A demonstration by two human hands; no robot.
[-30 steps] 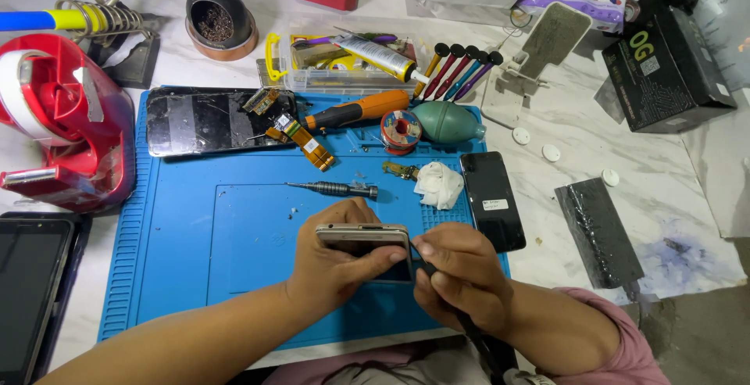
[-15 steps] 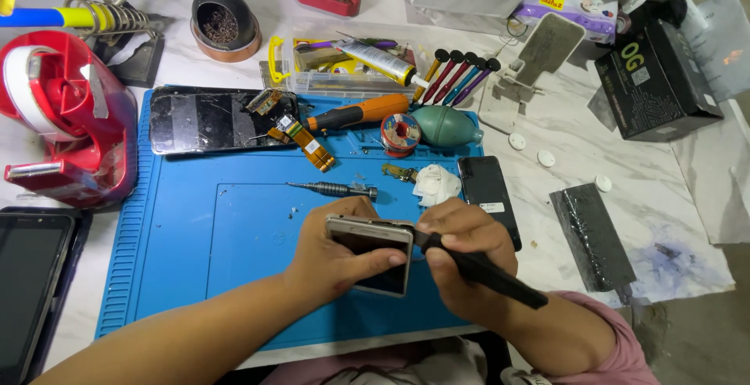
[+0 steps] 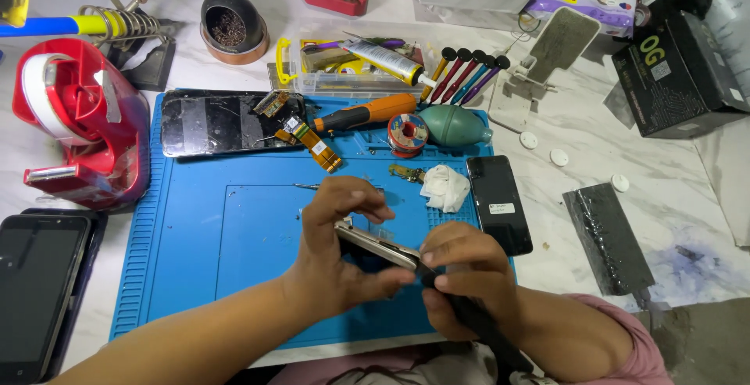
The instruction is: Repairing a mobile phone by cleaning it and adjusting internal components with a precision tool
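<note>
A thin, flat phone body (image 3: 373,244) with a pale metallic edge was held tilted above the ribbed blue rubber work mat (image 3: 234,275) on the marble-patterned bench (image 3: 664,197). The left hand (image 3: 336,252) arched over it, its grip pinching the frame between thumb below and curled fingers above. The right hand (image 3: 465,275) had its grip pressed together around a slim black tool (image 3: 476,322), whose tip met the frame's near corner. Just beyond lay a crumpled white tissue (image 3: 445,187), a glossy black rectangular phone (image 3: 498,204), a green rubber blower bulb (image 3: 455,125) and an orange-handled screwdriver (image 3: 363,113).
</note>
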